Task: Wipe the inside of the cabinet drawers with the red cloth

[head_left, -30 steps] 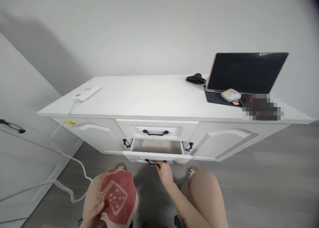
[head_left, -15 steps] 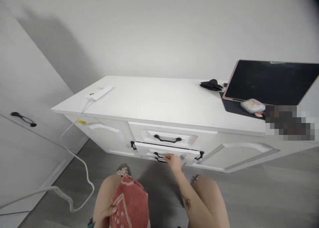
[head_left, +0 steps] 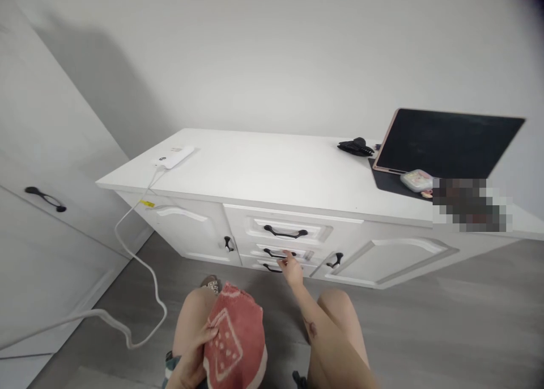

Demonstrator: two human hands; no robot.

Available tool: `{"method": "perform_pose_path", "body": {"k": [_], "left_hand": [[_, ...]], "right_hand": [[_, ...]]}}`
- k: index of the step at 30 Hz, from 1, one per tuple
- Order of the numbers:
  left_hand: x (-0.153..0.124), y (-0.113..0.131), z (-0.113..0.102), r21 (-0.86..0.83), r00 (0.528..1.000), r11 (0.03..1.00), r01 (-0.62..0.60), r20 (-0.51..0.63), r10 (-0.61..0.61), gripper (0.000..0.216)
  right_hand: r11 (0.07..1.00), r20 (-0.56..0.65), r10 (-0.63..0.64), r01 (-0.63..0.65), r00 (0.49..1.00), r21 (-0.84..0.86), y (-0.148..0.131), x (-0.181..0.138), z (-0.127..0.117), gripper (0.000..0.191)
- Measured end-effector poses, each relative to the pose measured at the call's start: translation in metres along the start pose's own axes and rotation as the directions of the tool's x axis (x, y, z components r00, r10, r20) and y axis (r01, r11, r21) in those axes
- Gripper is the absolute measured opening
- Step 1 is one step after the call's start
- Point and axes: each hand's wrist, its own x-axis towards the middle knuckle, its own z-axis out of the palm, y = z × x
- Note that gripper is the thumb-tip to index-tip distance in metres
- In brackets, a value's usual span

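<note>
I crouch before a white cabinet (head_left: 272,173) with three stacked drawers in its middle. My right hand (head_left: 292,269) reaches forward, fingers loosely spread, its fingertips at the front of the middle drawer (head_left: 280,253) beside its black handle; the drawer sits flush with the cabinet front. My left hand (head_left: 196,352) holds a red cloth with a white dice pattern (head_left: 233,343) against my left knee.
A white power strip (head_left: 173,157) lies on the cabinet's left end, its cable (head_left: 136,264) trailing down to the grey floor. At the right end stand a dark tablet (head_left: 446,142), a black clip (head_left: 356,146) and a small pale case (head_left: 416,180). A white wardrobe door (head_left: 42,219) is at left.
The middle drawer, pulled out a second ago, has been pushed shut by my right hand. The view has shifted, and the red cloth stays in my left hand.
</note>
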Motion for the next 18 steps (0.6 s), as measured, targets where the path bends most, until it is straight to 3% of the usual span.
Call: {"method": "perform_pose_path", "body": {"k": [2, 5, 6, 8, 11, 14, 18], "left_hand": [[-0.001, 0.001, 0.005, 0.010, 0.999, 0.999, -0.037, 0.006, 0.037, 0.032], [-0.005, 0.000, 0.015, 0.050, 0.998, 0.998, -0.044, 0.046, 0.042, 0.027], [-0.007, -0.002, 0.018, 0.082, 0.998, 0.995, -0.048, 0.055, 0.044, 0.024], [-0.014, -0.010, 0.028, 0.156, 0.994, 0.984, -0.080, 0.080, 0.068, 0.020], [-0.031, -0.027, 0.045, 0.252, 0.977, 0.953, -0.167, 0.169, 0.126, 0.028], [-0.051, -0.041, 0.059, 0.376, 0.947, 0.888, -0.263, 0.278, 0.163, 0.039], [-0.076, -0.046, 0.070, 0.459, 0.898, 0.816, -0.352, 0.411, 0.156, 0.049]], "right_hand": [[0.993, 0.047, 0.015, -0.021, 0.999, 0.118, 0.002, -0.036, 0.005, 0.047], [0.934, 0.223, 0.022, -0.100, 0.975, 0.344, 0.009, -0.104, 0.004, 0.051], [0.809, 0.353, 0.026, -0.227, 0.935, 0.542, 0.011, -0.127, 0.000, 0.055], [0.589, 0.511, -0.044, -0.391, 0.859, 0.707, 0.011, -0.168, -0.009, 0.059], [0.438, 0.518, -0.187, -0.401, 0.835, 0.804, 0.002, -0.213, -0.022, 0.055], [0.432, 0.460, -0.204, -0.342, 0.864, 0.835, -0.010, -0.235, -0.030, 0.049], [0.553, 0.357, -0.190, -0.201, 0.915, 0.808, -0.021, -0.245, -0.043, 0.052]]}}
